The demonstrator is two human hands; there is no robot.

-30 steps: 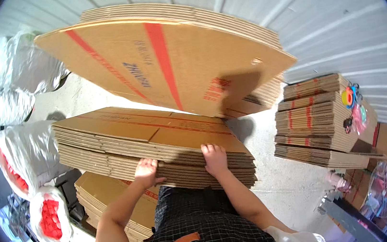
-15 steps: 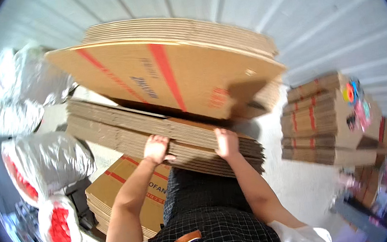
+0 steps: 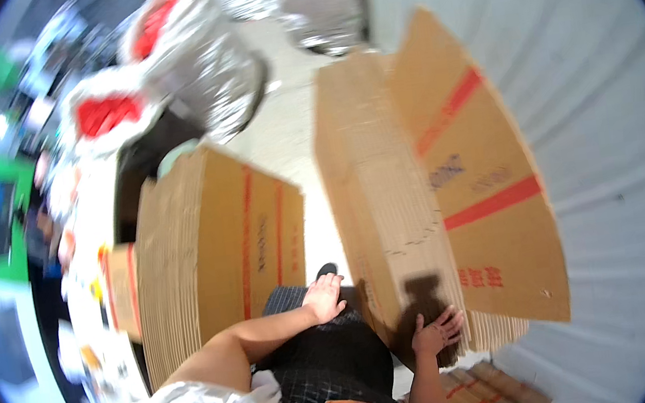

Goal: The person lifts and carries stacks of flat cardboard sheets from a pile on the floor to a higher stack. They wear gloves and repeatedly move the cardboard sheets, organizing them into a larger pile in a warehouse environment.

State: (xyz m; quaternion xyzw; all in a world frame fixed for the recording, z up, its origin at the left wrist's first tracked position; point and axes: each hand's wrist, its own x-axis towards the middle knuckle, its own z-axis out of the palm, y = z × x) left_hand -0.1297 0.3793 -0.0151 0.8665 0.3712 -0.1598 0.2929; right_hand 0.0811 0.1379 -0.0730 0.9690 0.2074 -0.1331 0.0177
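Note:
My right hand (image 3: 438, 334) rests with spread fingers against the near lower end of a bundle of flattened cardboard boxes (image 3: 381, 186), which stands upright on its edge. Against the bundle's right side leans a taller stack of flat brown boxes (image 3: 478, 158) with red stripes. My left hand (image 3: 324, 299) is open, its fingers stretched out over my trousers by the thigh and no object in it. To its left stands another stack of flattened boxes (image 3: 251, 242), also striped red, apart from the hand.
Silvery sacks (image 3: 218, 69) and an open white sack with red contents (image 3: 110, 113) stand at the far left. A pale ribbed wall (image 3: 595, 128) bounds the right. More flat cardboard (image 3: 487, 395) lies at the bottom right. Pale floor (image 3: 287, 109) runs between the stacks.
The view has swung to the left. Both hands gripped the cardboard bundle before; now the left is off it and the right lies flat against its end. The bundle now stands beside the striped stack.

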